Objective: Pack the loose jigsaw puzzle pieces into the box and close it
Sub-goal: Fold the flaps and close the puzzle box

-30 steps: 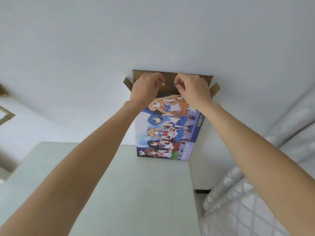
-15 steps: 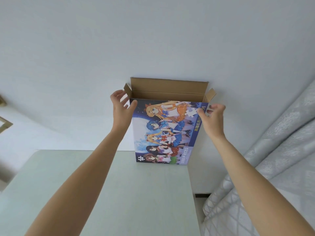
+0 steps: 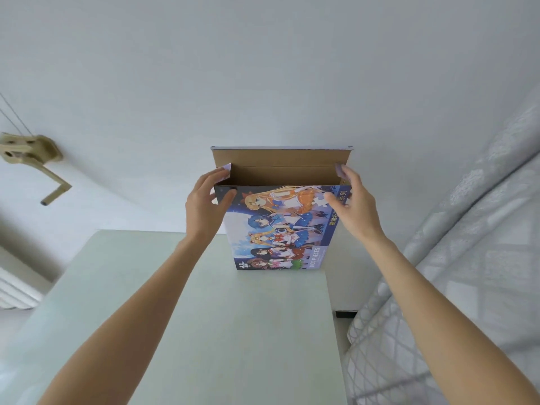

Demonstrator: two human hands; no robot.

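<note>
The puzzle box [image 3: 280, 229] stands upright at the far edge of the pale table [image 3: 204, 331], its printed cartoon front facing me. Its brown cardboard top flap [image 3: 280, 157] stands up, so the box mouth is open. My left hand [image 3: 204, 203] grips the box's upper left corner, fingers on the small left side flap [image 3: 226, 168], which is folded inward. My right hand [image 3: 352, 204] touches the upper right corner, fingertips on the right side flap [image 3: 340, 171]. No loose puzzle pieces are in view; the box's inside is hidden.
A white wall rises right behind the box. A bed with a grey quilted cover [image 3: 455, 287] runs along the table's right side. A beige wall fitting with a crank [image 3: 32, 159] hangs at the left, and a white radiator [image 3: 17, 290] sits below it.
Both hands left the box mouth, moved out to its upper corners, and now press the side flaps inward. The camera tilted, so the box sits lower in view.
</note>
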